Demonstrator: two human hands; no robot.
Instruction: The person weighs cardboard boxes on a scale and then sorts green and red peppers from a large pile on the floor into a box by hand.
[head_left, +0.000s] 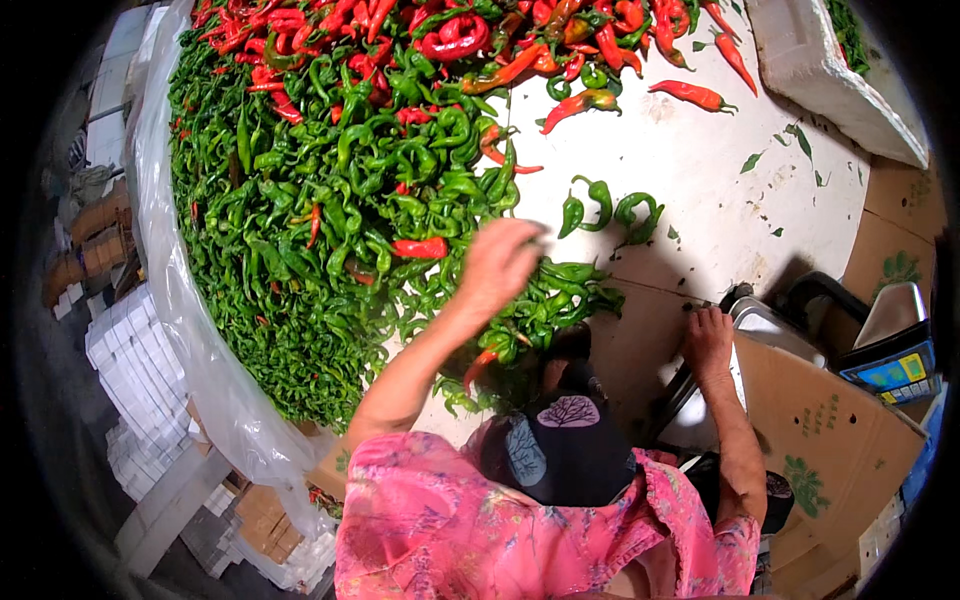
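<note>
My left hand (501, 261), blurred at the fingertips, is over the green chili peppers (420, 217) beside the bare white surface; whether it holds one cannot be told. Near it lie a red pepper (420, 247), a loose curled green pepper (598, 204) and a heap of green peppers (562, 296) just below. My right hand (708, 337) is at the right, fingers curled down at the edge of a shiny metal pan (697, 412); its grip is hidden. Red peppers (457, 37) are piled at the top, and several lie apart on the white surface (720, 202).
A scale with a blue keypad panel (892, 371) and flattened cardboard (825, 427) stand at the right. A white foam box (832, 82) is at the upper right. Clear plastic sheeting (180, 300) edges the pepper pile at the left, with stacked white boxes (139, 352) beyond it.
</note>
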